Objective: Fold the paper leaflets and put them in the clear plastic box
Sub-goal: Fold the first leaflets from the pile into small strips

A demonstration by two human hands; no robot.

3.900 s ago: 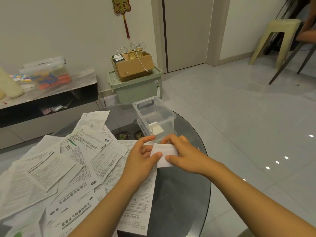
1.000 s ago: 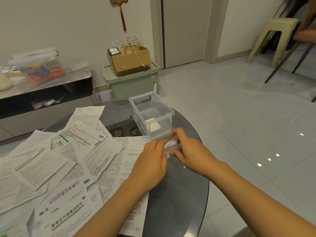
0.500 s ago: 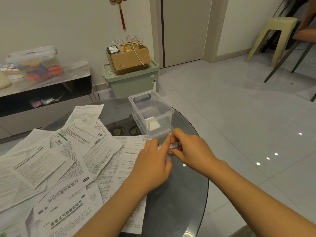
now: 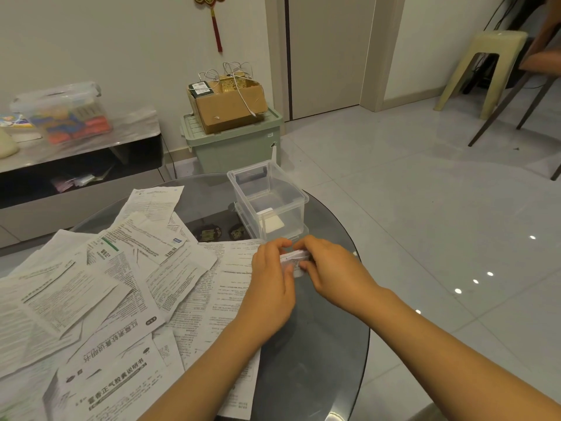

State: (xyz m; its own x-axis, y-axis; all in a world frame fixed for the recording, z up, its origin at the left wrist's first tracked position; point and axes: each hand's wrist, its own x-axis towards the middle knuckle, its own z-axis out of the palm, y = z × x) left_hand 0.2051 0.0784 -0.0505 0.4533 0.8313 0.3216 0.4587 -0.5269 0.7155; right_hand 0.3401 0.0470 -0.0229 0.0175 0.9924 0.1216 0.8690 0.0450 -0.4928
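Note:
A small folded leaflet (image 4: 294,259) is pinched between my left hand (image 4: 271,278) and my right hand (image 4: 331,273), just above the round dark glass table (image 4: 318,344). Both hands sit close in front of the clear plastic box (image 4: 291,196), which stands open near the table's far edge. One folded white leaflet (image 4: 271,222) lies on the box's floor. Several unfolded printed leaflets (image 4: 100,287) are spread in an overlapping heap over the left half of the table. Most of the held leaflet is hidden by my fingers.
Beyond the table stand a green lidded bin (image 4: 233,141) with a cardboard box (image 4: 229,101) on it and a low TV bench (image 4: 79,153) holding a plastic tub. A beige stool (image 4: 482,68) and chair legs stand at the far right on the tiled floor.
The flat white leaflet from earlier has been folded down into a small thick packet between my fingers. Both hands have stayed in front of the box.

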